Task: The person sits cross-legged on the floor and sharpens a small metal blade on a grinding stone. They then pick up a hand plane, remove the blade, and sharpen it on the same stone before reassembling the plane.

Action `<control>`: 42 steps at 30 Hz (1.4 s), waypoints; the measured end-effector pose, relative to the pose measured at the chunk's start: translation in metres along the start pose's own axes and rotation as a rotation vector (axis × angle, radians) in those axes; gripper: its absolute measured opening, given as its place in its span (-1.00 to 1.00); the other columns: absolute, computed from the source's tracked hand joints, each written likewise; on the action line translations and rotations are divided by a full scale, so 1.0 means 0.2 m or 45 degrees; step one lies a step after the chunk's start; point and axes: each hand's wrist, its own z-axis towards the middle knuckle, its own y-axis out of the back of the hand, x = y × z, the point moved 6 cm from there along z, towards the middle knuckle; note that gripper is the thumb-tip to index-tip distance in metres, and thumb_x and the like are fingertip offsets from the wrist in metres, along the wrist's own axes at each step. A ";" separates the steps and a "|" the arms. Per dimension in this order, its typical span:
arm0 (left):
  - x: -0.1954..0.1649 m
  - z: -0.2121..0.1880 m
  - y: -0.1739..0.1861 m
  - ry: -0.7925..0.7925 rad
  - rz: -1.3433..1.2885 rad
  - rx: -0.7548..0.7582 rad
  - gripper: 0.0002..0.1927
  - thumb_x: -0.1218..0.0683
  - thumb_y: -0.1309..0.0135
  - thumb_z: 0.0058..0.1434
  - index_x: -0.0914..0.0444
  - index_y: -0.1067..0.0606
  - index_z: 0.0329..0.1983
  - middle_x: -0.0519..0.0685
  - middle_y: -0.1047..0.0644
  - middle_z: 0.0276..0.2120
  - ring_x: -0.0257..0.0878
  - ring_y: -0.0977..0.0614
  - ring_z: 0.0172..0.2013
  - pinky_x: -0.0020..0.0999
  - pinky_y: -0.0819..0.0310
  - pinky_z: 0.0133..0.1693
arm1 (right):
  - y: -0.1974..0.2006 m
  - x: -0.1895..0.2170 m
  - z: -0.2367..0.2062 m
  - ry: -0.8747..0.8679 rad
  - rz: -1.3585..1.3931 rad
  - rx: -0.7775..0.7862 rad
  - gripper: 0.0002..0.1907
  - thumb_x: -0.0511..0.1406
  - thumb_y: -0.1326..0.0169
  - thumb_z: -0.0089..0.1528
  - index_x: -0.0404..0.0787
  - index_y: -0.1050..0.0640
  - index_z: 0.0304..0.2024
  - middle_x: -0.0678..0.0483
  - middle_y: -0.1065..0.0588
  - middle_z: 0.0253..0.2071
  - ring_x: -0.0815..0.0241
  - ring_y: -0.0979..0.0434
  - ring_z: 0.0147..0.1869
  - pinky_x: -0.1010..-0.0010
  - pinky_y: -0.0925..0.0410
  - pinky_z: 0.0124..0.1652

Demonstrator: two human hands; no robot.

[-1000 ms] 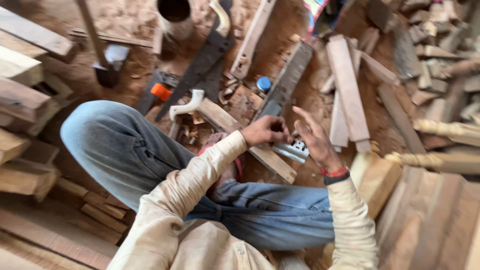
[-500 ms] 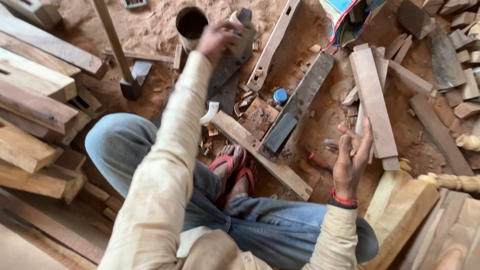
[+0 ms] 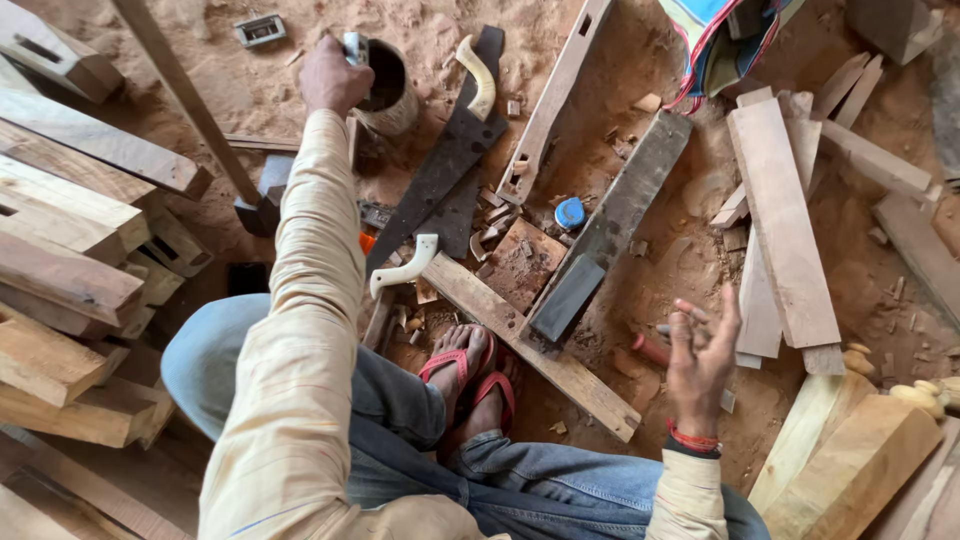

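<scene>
**Left hand at the tin, right hand held open over the sawdust**

The left hand (image 3: 333, 75) was stretched far forward and closed around a small metallic object (image 3: 352, 45), held at the rim of a round, dark-mouthed tin container (image 3: 392, 92); what kind of object it was could not be told. The container was stood upright on the sawdust-covered ground (image 3: 430, 30), just beside the pale handle of a dark-bladed handsaw (image 3: 450, 160).

The right hand (image 3: 700, 355) was held empty above the ground at the lower right, palm turned up and fingers spread wide; a red thread band (image 3: 692, 438) was worn at the wrist. Nothing was touched by it.

Between the two hands, a long wooden batten (image 3: 530, 345) was laid slantwise, with a second saw's white handle (image 3: 405, 265) resting at its upper end. The feet, in red sandals (image 3: 470, 375), were set just beside the batten. A dark rectangular sharpening stone (image 3: 568, 297) was seen at the near end of a grey board (image 3: 630, 200), and a small blue tape measure (image 3: 570, 212) lay just beside that board. A mortised wooden rail (image 3: 555, 95) ran up toward the top edge.

Stacked timber blocks (image 3: 70, 250) were piled at the left, and flat planks (image 3: 785, 220) were spread at the right, well apart from the container.
</scene>
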 end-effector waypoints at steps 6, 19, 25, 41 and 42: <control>-0.11 0.04 -0.16 -0.371 0.425 -0.022 -0.66 0.05 -0.18 0.05 0.31 -0.59 -0.14 0.30 -0.61 -0.15 0.23 -0.64 -0.12 0.05 -0.57 -0.13 | -0.04 -0.05 0.02 0.026 -0.116 0.087 -0.07 0.06 0.00 0.33 -0.23 0.02 0.56 -0.16 -0.55 0.07 0.15 -0.66 -0.10 0.25 -0.56 -0.11; -0.04 0.18 -0.40 -0.526 0.683 0.043 -0.81 0.13 -0.15 0.18 0.26 -0.67 -0.20 0.26 -0.65 -0.14 0.22 -0.68 -0.13 0.09 -0.56 -0.13 | -0.08 -0.19 0.04 -0.119 -0.193 0.132 -0.14 0.02 -0.09 0.25 -0.06 -0.14 0.52 -0.04 -0.61 0.02 0.20 -0.66 -0.14 0.31 -0.53 -0.13; -0.06 0.16 -0.39 -0.553 0.598 0.022 -0.79 0.21 -0.20 0.08 0.36 -0.65 -0.21 0.33 -0.62 -0.19 0.26 -0.68 -0.21 0.09 -0.58 -0.20 | -0.07 -0.20 0.03 -0.116 -0.232 0.141 -0.17 0.00 -0.09 0.26 -0.07 -0.17 0.50 -0.02 -0.61 0.01 0.21 -0.64 -0.15 0.31 -0.52 -0.12; -0.06 0.18 -0.41 -0.539 0.600 0.098 -0.84 0.20 -0.21 0.17 0.35 -0.65 -0.19 0.33 -0.65 -0.19 0.20 -0.71 -0.24 0.01 -0.64 -0.24 | -0.11 -0.14 0.02 -0.057 -0.445 0.203 -0.14 -0.01 -0.07 0.26 0.07 -0.06 0.54 0.00 -0.59 0.06 0.15 -0.70 -0.17 0.23 -0.57 -0.15; -0.06 0.19 -0.40 -0.537 0.626 0.056 -0.84 0.20 -0.22 0.16 0.35 -0.64 -0.21 0.32 -0.64 -0.20 0.19 -0.71 -0.25 0.00 -0.64 -0.26 | -0.11 -0.13 0.02 -0.052 -0.454 0.206 -0.15 -0.01 -0.08 0.25 0.08 -0.07 0.53 0.01 -0.60 0.05 0.15 -0.71 -0.17 0.24 -0.56 -0.14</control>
